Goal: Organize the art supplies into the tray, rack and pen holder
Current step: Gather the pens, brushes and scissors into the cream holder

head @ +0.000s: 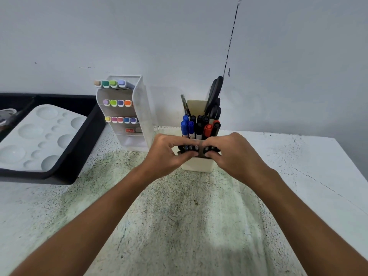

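Both hands meet over the front of the pen holder (197, 166), and between them they hold a bundle of dark pens (196, 149). The left hand (169, 154) wraps the bundle's left part, thumb below and fingers curled over the top. The right hand (231, 154) wraps its right part the same way. So each grip is clenched on the pens, neither one released. The two grips almost touch at the middle, just where a brownish band seems to bind the bundle.

The pens point their round ends toward the camera, so their long axis runs away from the person, toward the wall, and not across from hand to hand. How steeply they tilt I cannot tell, since the fingers hide most of their length.

The relation that matters: the holder's front compartment lies directly under the grips and a little beyond them. The taller back compartments, already filled with blue, black and red markers (199, 126) and scissors (215, 98), stand just behind the grips. The bundle sits at or barely above the front rim; whether it has entered the opening is hidden.

I judge that the next move needs the far ends tipped down into that front compartment. Both hands are equally near, so either could guide it.

The marker rack (127, 110) stands up and to the left of the grips, and the black tray (79, 152) with its white palette (39, 136) lies farther left on the surface (189, 216).
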Available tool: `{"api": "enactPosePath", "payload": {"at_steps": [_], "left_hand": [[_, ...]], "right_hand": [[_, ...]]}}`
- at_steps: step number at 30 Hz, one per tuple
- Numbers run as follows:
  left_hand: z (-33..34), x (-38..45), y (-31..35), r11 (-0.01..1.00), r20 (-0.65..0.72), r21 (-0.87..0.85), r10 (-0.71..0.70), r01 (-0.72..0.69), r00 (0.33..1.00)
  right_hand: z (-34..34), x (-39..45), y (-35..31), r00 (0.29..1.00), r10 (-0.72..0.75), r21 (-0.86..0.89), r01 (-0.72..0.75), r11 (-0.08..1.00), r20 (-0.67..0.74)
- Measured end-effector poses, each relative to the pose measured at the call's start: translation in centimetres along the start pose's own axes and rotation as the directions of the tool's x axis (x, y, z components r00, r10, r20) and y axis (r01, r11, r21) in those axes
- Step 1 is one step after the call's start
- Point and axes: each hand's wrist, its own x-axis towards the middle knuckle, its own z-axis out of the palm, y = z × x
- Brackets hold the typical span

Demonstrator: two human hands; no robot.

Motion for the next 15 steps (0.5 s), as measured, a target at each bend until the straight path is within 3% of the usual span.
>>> {"api": "enactPosePath", "payload": {"at_steps": [3,8,15], "left_hand": [[0.0,-0.2,-0.3,0.998,0.051,-0.042,-0.035,0.037,0.998],[-0.2,-0.5,-0.6,0.993,0.075,-0.092,-0.066,0.073,0.995],[-0.4,-1.7,-1.8,0.986,-0.030,-0.098,-0.135,0.131,0.990]], "right_hand": [[0.9,-0.3,0.4,0.999,0.024,0.053,-0.022,0.998,-0.026],[2.1,-1.2,1.3,0.995,0.097,0.342,-0.090,0.935,-0.002],[3.0,-2.0,2.5,0.975,0.219,0.489,-0.174,0.855,-0.036]]}}
